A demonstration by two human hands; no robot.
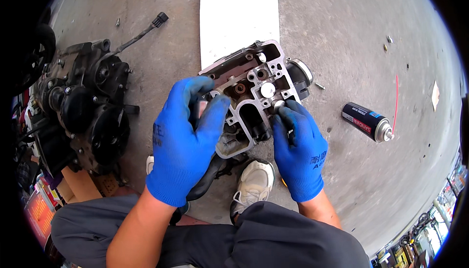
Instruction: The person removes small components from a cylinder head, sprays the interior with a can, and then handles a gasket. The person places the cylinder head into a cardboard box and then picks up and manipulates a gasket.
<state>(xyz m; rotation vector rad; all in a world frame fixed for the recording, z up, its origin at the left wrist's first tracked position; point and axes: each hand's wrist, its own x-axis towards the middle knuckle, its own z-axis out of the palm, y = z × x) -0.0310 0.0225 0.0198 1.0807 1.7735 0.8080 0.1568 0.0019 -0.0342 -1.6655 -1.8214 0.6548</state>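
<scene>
An engine cylinder head (253, 79), open side up, is tilted in front of me, with bores and cam journals showing. My left hand (188, 133), in a blue work glove, curls its thumb and fingers at the head's left edge. A pinkish patch between those fingers is too unclear to name. My right hand (299, 141), gloved alike, has its fingertips closed on a small silver valve tappet (277, 104) at the head's right side. Next to it, another round tappet (267, 90) sits in its bore. What the lower fingers of both hands touch is hidden.
A dark engine block (88, 107) stands on the concrete floor at left, its cable reaching right. A white sheet (239, 14) lies beyond the head. At right are a spray can (364, 120) with a red straw (396, 103) and scattered small bolts (389, 39). My shoe (255, 182) is below.
</scene>
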